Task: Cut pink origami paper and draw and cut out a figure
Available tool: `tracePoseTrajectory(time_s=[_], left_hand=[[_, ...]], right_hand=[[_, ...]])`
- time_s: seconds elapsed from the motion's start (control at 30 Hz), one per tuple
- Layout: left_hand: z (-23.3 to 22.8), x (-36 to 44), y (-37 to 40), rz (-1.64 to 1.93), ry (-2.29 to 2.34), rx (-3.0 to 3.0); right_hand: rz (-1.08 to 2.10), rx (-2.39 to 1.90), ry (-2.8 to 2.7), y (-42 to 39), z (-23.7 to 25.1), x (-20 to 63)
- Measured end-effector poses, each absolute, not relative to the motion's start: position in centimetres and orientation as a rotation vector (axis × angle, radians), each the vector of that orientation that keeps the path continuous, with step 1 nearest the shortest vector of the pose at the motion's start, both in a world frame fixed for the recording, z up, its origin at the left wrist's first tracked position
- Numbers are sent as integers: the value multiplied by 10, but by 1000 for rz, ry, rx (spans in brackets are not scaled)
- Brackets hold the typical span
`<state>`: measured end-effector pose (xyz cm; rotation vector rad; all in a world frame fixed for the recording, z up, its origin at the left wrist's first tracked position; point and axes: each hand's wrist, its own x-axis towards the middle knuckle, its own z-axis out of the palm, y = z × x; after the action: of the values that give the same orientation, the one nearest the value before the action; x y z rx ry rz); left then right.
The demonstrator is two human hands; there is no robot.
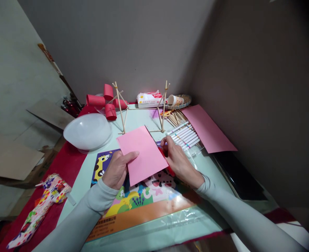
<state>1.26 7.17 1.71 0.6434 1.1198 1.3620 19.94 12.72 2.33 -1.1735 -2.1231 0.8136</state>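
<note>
Pale green and set into a grey-walled corner, the surface (133,120) carries a spread of craft supplies. Nearest the person, at its near edge, lies a clear-wrapped pack of coloured paper (144,201) printed with cartoon animals, and off its left edge a floral-patterned wrapped item (43,204) rests on red cloth.

Over that pack, both hands hold a pink paper sheet (142,154) just above the middle of the surface. The left hand (116,169) pinches the sheet's left edge, thumb on top and fingers curled beneath. The right hand (177,159) grips the right edge, its fingers closed on the paper, with something red showing beneath it that cannot be made out. The sheet looks flat, with no fold, cut or mark visible, so work on it seems barely begun.

Just beyond the right hand lies a row of white marker pens (186,134), capped as far as can be told, and past them a second pink sheet (208,129) lies flat towards the right edge. Left of the middle sits an upturned translucent bowl (87,131). Farther back stands a frame of wooden sticks (141,108), tied at the joints, which looks already assembled. Behind it, near the far left corner, several red paper rolls (104,101) appear finished. Along the far edge sit a tissue pack (149,99) and a paper cup (175,100) lying on a patterned plate (184,101).
</note>
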Motion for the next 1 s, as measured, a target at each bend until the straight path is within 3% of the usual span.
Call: tracePoseTrajectory(time_s=[1.0], left_hand=[[23, 12, 74, 1296, 1119, 508]], right_hand=[[827, -1139, -2092, 128, 19, 202]])
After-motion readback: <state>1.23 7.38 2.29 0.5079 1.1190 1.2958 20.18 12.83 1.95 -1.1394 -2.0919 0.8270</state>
